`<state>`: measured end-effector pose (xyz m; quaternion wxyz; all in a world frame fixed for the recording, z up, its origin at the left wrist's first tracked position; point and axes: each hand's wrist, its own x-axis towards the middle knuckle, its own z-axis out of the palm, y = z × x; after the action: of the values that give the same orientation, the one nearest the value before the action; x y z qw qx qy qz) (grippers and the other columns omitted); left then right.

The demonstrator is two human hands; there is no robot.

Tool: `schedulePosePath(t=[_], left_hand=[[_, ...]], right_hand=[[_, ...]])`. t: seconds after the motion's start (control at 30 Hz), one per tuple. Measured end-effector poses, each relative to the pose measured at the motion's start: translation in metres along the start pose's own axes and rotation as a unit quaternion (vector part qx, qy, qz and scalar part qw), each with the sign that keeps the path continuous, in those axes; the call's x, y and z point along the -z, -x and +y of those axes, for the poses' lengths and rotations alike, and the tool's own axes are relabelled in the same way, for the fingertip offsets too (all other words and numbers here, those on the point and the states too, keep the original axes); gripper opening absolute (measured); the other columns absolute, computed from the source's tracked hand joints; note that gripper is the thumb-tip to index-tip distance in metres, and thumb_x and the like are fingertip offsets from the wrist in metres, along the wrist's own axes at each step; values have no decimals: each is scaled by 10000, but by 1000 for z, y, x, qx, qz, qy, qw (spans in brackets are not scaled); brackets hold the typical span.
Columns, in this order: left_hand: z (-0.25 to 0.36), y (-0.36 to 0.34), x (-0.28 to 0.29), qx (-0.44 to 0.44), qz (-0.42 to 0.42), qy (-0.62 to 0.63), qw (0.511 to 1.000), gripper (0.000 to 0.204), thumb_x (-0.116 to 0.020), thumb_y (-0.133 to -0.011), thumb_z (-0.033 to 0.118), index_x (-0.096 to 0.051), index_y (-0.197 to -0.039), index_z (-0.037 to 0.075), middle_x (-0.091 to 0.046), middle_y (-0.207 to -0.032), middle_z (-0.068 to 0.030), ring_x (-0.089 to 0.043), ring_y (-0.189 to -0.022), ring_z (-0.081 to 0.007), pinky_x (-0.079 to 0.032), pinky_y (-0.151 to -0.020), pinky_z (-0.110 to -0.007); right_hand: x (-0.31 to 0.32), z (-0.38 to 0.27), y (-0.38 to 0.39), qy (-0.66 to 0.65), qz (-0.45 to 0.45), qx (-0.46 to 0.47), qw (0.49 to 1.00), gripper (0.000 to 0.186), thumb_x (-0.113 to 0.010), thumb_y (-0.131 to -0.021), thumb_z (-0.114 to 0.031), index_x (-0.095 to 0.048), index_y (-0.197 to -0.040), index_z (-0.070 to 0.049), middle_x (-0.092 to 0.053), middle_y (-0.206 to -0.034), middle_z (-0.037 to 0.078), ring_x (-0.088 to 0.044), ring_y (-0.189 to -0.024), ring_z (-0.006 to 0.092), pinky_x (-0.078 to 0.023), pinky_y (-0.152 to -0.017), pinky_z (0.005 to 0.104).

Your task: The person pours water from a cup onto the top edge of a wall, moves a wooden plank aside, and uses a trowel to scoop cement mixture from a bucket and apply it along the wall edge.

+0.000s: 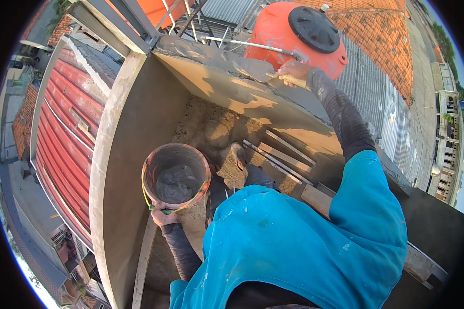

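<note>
My left hand (163, 217) is closed around the green grip on the handle of a bucket (205, 188). Wet grey mortar (178, 183) lies in the bottom of the bucket. Out at the far right, my right hand (293, 71) grips a trowel by its wooden handle (295, 81). The trowel's blade is hard to make out against the fresh grey mortar (242, 67) spread along the wall's top edge. Below that edge, the plastered wall (201, 85) has darker wet patches running down it.
Several wooden boards and metal straightedges (288, 159) lie on the dirty floor near my foot (238, 154). Just beyond the wall stands an orange water tank (273, 33) with a black lid, a pipe in front. A curved wall edge (105, 154) borders the left, beside red roofing (62, 129).
</note>
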<state>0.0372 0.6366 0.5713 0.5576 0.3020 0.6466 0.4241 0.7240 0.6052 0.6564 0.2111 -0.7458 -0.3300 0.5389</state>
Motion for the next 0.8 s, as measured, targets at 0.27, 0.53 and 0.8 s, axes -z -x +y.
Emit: schedulePosePath(t=[0.27, 0.53, 0.8], left_hand=[[30, 15, -39, 50, -9, 36, 998, 157, -489, -669, -43, -552, -810, -9, -546, -859, -57, -528, -808, -160, -438, -778, -294], [-12, 29, -13, -314, 41, -323, 892, 210, -594, -629, 42, -561, -833, 5, -593, -868, -132, -596, -808, -242, -478, -741, -343], [-40, 46, 9, -51, 155, -117, 980, 82, -583, -619, 78, -593, -683, 27, -620, -785, -116, -609, -781, -266, -472, -729, -322]], right_hand=[[14, 70, 62, 55, 8, -4, 998, 290, -477, -863, -260, -593, -818, 2, -571, -644, 68, -548, -499, 149, -437, -455, 318], [6, 116, 149, 112, 96, -18, 989, 246, -508, -860, -221, -555, -743, -9, -544, -597, 45, -529, -495, 126, -409, -460, 292], [-38, -14, 2, 141, 125, 121, 975, 320, -463, -876, -281, -581, -746, -14, -570, -585, 52, -559, -463, 145, -446, -456, 318]])
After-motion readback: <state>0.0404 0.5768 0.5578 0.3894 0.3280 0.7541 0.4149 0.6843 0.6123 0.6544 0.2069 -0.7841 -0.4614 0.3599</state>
